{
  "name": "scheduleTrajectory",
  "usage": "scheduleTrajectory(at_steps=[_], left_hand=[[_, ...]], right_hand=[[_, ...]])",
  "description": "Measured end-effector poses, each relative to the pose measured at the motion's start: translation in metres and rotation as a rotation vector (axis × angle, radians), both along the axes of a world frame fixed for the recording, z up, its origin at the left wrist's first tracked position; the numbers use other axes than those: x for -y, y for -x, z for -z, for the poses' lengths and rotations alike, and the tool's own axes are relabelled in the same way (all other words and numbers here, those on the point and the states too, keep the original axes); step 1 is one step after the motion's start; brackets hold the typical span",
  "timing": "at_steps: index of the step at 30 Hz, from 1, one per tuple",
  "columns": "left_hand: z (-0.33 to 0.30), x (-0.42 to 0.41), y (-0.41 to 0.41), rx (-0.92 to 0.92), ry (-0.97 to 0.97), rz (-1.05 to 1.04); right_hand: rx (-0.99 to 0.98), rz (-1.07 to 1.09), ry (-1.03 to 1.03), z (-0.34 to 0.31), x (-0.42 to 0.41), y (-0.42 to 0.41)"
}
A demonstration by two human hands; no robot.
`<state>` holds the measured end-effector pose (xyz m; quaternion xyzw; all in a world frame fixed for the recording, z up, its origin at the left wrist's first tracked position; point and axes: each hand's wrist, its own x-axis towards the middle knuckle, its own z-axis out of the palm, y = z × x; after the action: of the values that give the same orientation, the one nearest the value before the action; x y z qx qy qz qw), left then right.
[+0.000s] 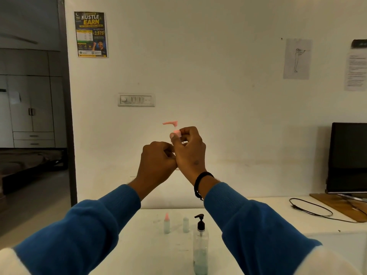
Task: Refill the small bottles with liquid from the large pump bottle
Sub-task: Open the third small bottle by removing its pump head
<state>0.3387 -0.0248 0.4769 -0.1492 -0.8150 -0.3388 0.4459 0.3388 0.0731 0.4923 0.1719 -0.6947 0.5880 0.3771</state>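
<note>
Holding both hands raised high in front of the wall, well above the surface (151, 255). Right hand (188, 149) curled, thumb and fingers pinching the collar of a pink pump top (172, 126), nozzle pointing left. Left hand (156, 161) curled just beside and below, touching the right at the knuckles, fingers wrapped round something mostly hidden; only a sliver of clear small bottle peeking out under the hands, hard to make out for certain. Black cord bracelet (200, 182) on the right wrist, blue sleeves (95, 229) on both arms.

Down on the white surface: large pump bottle (201, 249) standing upright near the front edge, black pump head, clear body, pale greenish liquid low inside. Behind it and to the left, a small bottle with a pink pointed cap (166, 224), upright. Between those two, another small bottle (185, 225), upright, top pale and blurred. All three apart from each other, untouched.

Off to the right, dark monitor (349, 157) on a wooden board, black cable (311, 210) looping across the surface. Switch panel (136, 100) on the wall, poster (91, 34) up left.
</note>
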Motion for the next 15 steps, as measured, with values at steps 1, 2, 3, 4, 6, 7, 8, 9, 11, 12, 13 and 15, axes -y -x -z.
scheduleTrajectory(at_steps=[1, 2, 3, 4, 6, 7, 8, 9, 11, 12, 13, 15], left_hand=[[0.0003, 0.0003, 0.0005, 0.002, 0.000, 0.001], [0.0011, 0.0009, 0.0010, 0.005, -0.004, 0.004], [0.0018, 0.0012, 0.0012, 0.009, -0.010, 0.008], [0.0024, 0.0012, 0.0008, 0.013, -0.014, 0.012], [0.0027, 0.0003, -0.0008, 0.020, -0.014, 0.008], [0.0020, -0.0003, -0.0023, 0.023, -0.014, 0.005], [0.0009, -0.0011, -0.0038, 0.027, -0.017, 0.004], [0.0002, -0.0013, -0.0053, 0.029, -0.019, 0.006], [-0.0003, -0.0008, -0.0054, 0.022, -0.016, 0.016], [-0.0001, -0.0004, -0.0045, 0.021, -0.014, 0.020], [0.0003, -0.0001, -0.0037, 0.023, -0.012, 0.020], [0.0014, 0.0005, -0.0014, 0.025, -0.003, 0.011]], right_hand=[[-0.004, 0.002, -0.005, -0.0002, 0.0000, 0.0008], [-0.003, 0.001, -0.008, -0.0002, 0.0001, 0.0016], [0.002, -0.002, -0.011, -0.0003, 0.0002, 0.0024], [0.007, -0.013, -0.008, -0.0003, 0.0001, 0.0018], [0.007, -0.040, 0.000, 0.0004, -0.0005, 0.0005], [0.012, -0.045, 0.001, 0.0005, -0.0008, -0.0007], [0.019, -0.051, 0.003, 0.0010, -0.0010, -0.0021], [0.023, -0.052, 0.007, 0.0015, -0.0013, -0.0023], [0.015, -0.033, 0.009, 0.0021, -0.0016, -0.0009], [0.009, -0.026, 0.009, 0.0021, -0.0020, -0.0007], [0.008, -0.023, 0.009, 0.0017, -0.0025, -0.0001], [0.013, -0.026, 0.005, 0.0006, -0.0018, 0.0014]])
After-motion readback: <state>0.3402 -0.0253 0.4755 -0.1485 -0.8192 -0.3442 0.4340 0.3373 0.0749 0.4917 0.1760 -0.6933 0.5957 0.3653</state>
